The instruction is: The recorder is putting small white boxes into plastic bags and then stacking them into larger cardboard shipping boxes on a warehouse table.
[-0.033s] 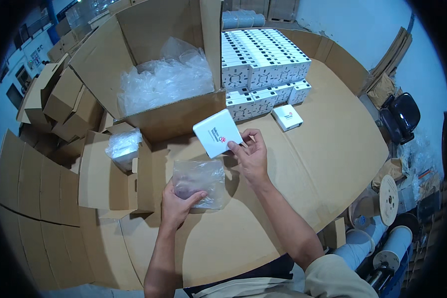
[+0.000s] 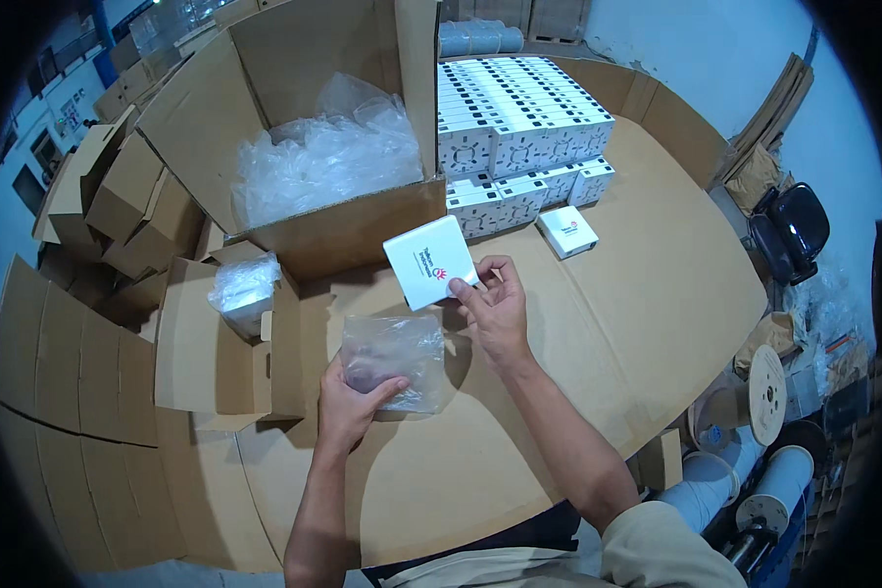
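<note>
My right hand pinches a flat white box by its lower right corner, thumb on the printed face. The box is tilted and held above the cardboard surface. Below it, my left hand grips a clear plastic bag, thumb on top and fingers seen through the film. Bag and box are apart. Left of my left hand stands an open small carton with a plastic-wrapped item inside. Another white box lies on the surface beyond my right hand.
A large open carton full of clear plastic bags stands at the back. Beside it are stacked white boxes. Several brown cartons crowd the left. Spools and a black chair stand beyond the cardboard-covered table at right.
The white box in my right hand has turned slightly, and its left edge has shifted a little to the right. My left hand and the bag look the same.
</note>
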